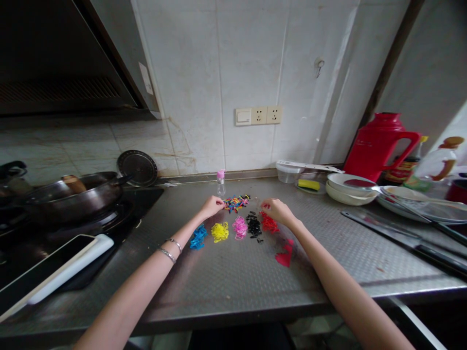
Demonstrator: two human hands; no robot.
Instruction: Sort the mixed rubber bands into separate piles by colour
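My left hand [212, 206] is at the left edge of a mixed pile of small, multicoloured band-like pieces [237, 203]. Its fingertips are pinched together, and anything between them is too small to name. Fingers curled, my right hand [278, 211] is just above the pile of red pieces [269, 223]; a bit of red shows by its fingertips, but whether it is held is unclear. Sorted by colour in a row nearer me lie piles of blue pieces [198, 237], yellow pieces [220, 232], pink pieces [240, 227] and black pieces [253, 225].
A torn red scrap [284, 253] lies near my right forearm. Behind the piles stands a small pink-topped bottle [221, 182]. To the left are a pan [73, 199] and a phone [47, 265]; to the right, bowls [350, 189], a knife [383, 233] and a red thermos [377, 148].
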